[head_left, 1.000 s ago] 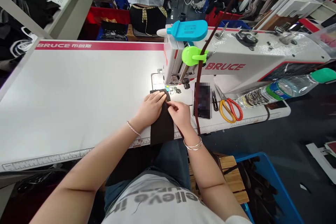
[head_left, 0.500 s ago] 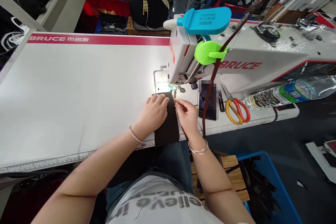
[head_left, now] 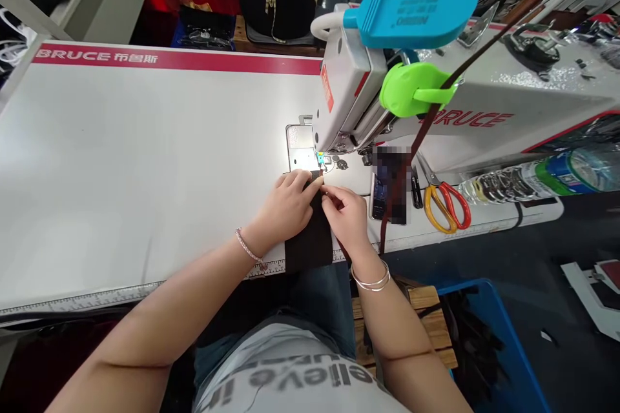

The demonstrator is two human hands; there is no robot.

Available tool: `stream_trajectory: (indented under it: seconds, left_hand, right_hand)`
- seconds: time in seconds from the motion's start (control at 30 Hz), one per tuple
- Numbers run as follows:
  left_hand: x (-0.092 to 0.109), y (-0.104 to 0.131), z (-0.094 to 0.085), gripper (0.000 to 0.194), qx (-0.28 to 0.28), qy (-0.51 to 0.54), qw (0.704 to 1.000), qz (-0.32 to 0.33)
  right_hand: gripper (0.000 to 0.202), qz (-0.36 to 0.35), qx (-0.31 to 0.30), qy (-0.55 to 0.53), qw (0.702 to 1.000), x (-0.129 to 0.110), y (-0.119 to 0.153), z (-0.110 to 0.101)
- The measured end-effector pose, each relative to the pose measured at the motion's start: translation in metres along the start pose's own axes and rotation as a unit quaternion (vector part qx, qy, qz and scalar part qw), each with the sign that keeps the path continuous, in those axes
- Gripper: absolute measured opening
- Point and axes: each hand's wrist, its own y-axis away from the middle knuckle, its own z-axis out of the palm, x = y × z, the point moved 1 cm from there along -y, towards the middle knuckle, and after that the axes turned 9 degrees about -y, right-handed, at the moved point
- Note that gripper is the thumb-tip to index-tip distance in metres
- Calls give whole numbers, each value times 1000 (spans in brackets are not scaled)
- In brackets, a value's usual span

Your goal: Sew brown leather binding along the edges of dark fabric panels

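My left hand (head_left: 285, 206) lies on a dark brown fabric piece (head_left: 310, 248), just in front of the sewing machine's presser foot (head_left: 324, 160). Its fingers rest on the cloth and its thumb stretches right, to the fabric's edge. Thumb and forefinger of my right hand (head_left: 347, 213) pinch a narrow brown strip (head_left: 341, 250) beside that edge. The two hands nearly touch at the fingertips. Under the machine head (head_left: 351, 80), the strip's far end runs toward the foot; the fingers partly hide it.
Right of my hands lie a phone (head_left: 390, 187), a black thread snipper (head_left: 416, 188), scissors (head_left: 445, 203) and a plastic bottle (head_left: 537, 174). Another brown strip (head_left: 426, 121) hangs past a green clip (head_left: 411, 90). A blue bin (head_left: 518, 348) stands below; a person (head_left: 276, 3) is beyond the table.
My left thumb has reached out to the right across the fabric edge, close to my right fingertips. The right hand keeps its pinch. The camera view has shifted slightly.
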Motion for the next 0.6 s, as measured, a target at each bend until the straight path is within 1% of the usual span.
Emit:
stream_trajectory:
  seconds: [0.27, 0.5, 0.6]
  left_hand:
    - [1, -6, 0, 50, -10, -15, 1000, 2]
    - [-1, -10, 3, 49, -9, -10, 1000, 5]
    - [-2, -11, 4, 50, -5, -2, 1000, 10]
  right_hand:
    - [32, -1, -3, 111, 994, -2, 0, 3]
    - [33, -25, -2, 179, 984, -1, -2, 4]
    - [33, -29, -1, 190, 981, -1, -3, 4]
